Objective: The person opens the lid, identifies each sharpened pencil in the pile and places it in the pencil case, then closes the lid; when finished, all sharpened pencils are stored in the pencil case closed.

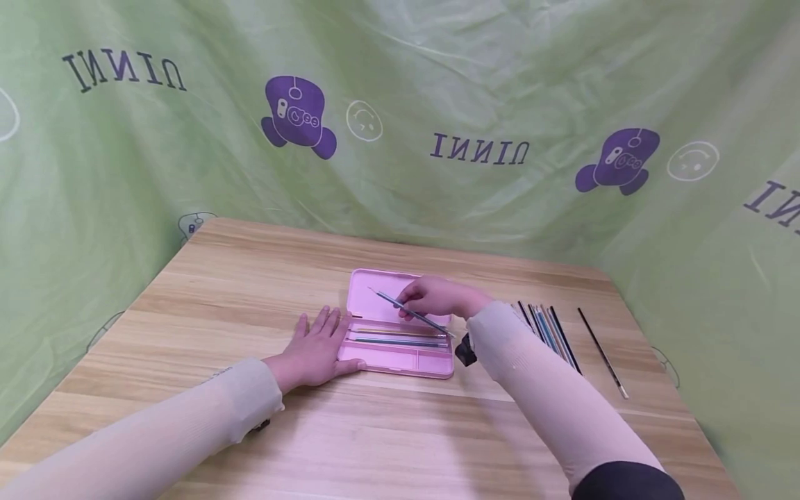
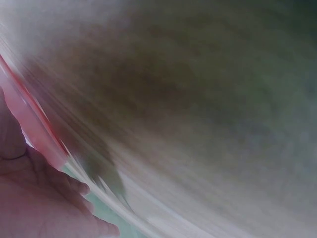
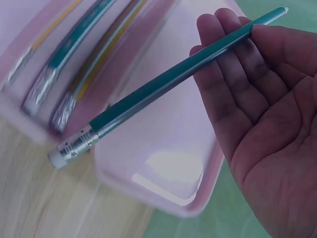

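Green pencil (image 3: pixel 153 94) — right hand (image 1: pixel 431 296) pinches it, pink case (image 1: pixel 381 357) below.

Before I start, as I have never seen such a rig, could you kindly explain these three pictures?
There is no machine: a person works with two bare hands. The wide picture comes from a camera on the head; the others come from one on each wrist. On the table lies an open pink case with pencils inside; more pencils lie to its right. The left hand rests, fingers spread, at the case's left edge. The right hand holds a green pencil above the case.
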The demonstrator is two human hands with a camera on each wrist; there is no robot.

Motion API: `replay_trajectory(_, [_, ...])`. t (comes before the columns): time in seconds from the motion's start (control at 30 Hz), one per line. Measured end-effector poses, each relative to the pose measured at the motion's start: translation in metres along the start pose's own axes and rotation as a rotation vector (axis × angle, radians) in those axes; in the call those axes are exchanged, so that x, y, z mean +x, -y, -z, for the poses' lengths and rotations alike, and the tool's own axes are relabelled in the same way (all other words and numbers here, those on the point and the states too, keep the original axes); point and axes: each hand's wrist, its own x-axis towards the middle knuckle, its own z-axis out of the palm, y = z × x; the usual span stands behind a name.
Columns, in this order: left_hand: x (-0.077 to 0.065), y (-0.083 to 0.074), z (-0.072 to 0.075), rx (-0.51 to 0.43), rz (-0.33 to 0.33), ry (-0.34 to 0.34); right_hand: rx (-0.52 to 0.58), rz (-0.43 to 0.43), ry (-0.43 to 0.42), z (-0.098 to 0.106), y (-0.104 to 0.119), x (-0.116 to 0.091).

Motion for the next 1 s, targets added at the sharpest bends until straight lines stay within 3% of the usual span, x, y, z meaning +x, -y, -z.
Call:
replay_trajectory(0.2, [-0.005,-0.005,0.008,-0.007,0.014,0.021,-0.163,0.071,0.037,-0.012,0.007,0.016])
replay_trajectory(0.3, [-0.006,-0.005,0.008,-0.006,0.016,0.017,-0.187,0.094,0.051,-0.018,0.01,0.023])
replay_trajectory(0.53, [0.001,0.005,-0.006,-0.005,-0.01,-0.033,-0.249,0.093,0.06,-0.026,0.012,0.027])
replay_trajectory(0.77, [0.0,0.003,-0.003,0.003,-0.005,-0.013,-0.252,0.064,0.076,-0.03,0.01,0.026])
replay_trajectory(1.0, [-0.002,0.0,0.0,-0.026,-0.003,-0.014,-0.211,0.028,0.028,-0.035,0.008,0.022])
